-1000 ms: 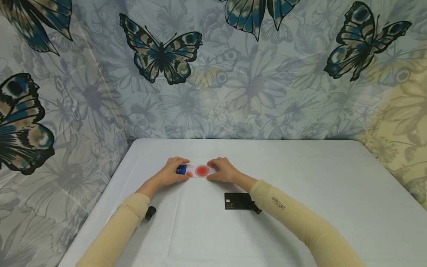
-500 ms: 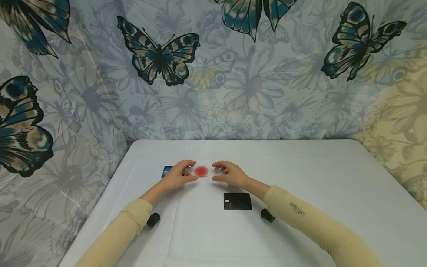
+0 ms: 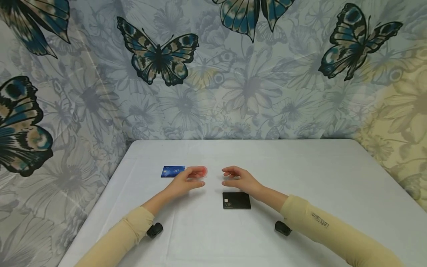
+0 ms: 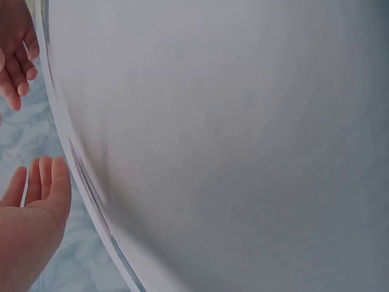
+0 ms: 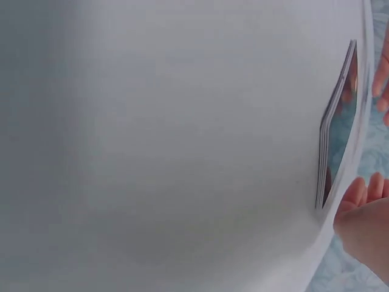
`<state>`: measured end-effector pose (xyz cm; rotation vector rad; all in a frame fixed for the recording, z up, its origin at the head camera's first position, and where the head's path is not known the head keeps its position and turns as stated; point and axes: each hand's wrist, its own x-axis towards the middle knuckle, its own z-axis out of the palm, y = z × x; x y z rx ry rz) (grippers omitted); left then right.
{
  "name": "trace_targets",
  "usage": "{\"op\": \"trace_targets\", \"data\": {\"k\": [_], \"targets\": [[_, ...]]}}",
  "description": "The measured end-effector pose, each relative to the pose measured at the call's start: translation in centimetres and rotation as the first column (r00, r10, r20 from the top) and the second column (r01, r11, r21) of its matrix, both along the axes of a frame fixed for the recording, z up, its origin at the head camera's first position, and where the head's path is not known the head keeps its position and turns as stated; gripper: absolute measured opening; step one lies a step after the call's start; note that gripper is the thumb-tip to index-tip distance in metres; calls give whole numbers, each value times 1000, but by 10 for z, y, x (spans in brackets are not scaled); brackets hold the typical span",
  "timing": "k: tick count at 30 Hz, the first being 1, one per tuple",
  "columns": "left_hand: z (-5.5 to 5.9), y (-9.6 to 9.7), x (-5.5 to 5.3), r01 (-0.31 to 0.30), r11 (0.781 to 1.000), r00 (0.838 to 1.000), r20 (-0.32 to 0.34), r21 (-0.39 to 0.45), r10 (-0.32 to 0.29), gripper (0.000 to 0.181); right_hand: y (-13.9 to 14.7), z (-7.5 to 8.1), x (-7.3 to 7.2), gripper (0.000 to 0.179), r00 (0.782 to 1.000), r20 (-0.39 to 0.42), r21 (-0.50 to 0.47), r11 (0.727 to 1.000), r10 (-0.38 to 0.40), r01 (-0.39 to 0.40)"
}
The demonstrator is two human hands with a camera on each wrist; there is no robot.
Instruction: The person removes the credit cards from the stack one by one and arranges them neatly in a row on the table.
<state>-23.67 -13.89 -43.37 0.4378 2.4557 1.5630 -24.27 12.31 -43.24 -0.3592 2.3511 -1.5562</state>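
Note:
My left hand (image 3: 183, 180), fingers relaxed and holding nothing, overlaps a pale card with a red circle (image 3: 205, 171) in the head view. Most of that card is hidden behind the fingers. At its left lies a blue VIP card (image 3: 169, 171), flat on the table. My right hand (image 3: 242, 181) hovers to the right with loosely bent fingers and nothing between them. Just below it in the head view is a black VIP card (image 3: 236, 200), its upper right corner near the wrist. The right wrist view shows a dark, shiny card stack (image 5: 341, 128) with several layered edges.
A white-covered table (image 3: 300, 167) stands against a wall cloth with butterflies and flowers (image 3: 250, 89). Dark wrist devices (image 3: 155, 230) show under both forearms. Pale yellow sleeves (image 3: 120, 233) cover the arms.
Both hands have left the ends of the pale card and drawn back toward the body, the right one also moving right. The blue and black cards are now more exposed.

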Motion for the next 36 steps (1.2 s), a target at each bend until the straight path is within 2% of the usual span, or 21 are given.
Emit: {"op": "trace_targets", "data": {"k": [7, 8, 14, 15, 20, 27, 36], "targets": [[-2, 8, 11, 29, 996, 1000, 4, 86, -29, 52, 18, -3, 16, 53, 999, 33, -34, 999, -13, 15], [3, 10, 15, 38, 995, 999, 3, 96, -39, 51, 21, -3, 18, 53, 999, 32, -42, 999, -12, 14], [2, 19, 24, 72, 997, 997, -14, 40, -72, 50, 39, -4, 31, 54, 998, 51, -59, 998, -31, 34], [-3, 20, 24, 79, 996, 997, -20, 30, -79, 50, 41, -4, 33, 54, 998, 57, -59, 998, -35, 39], [-3, 27, 33, 122, 992, 992, -19, 37, -121, 50, 49, -4, 42, 55, 996, 60, -52, 997, -59, 62], [0, 36, 43, 140, 990, 990, -20, 19, -140, 50, 59, -4, 49, 54, 995, 69, -45, 996, -78, 81], [-3, 47, 45, 169, 983, 981, -89, -65, -175, 49, 72, -3, 61, 53, 998, 33, -41, 998, -56, 58]]}}
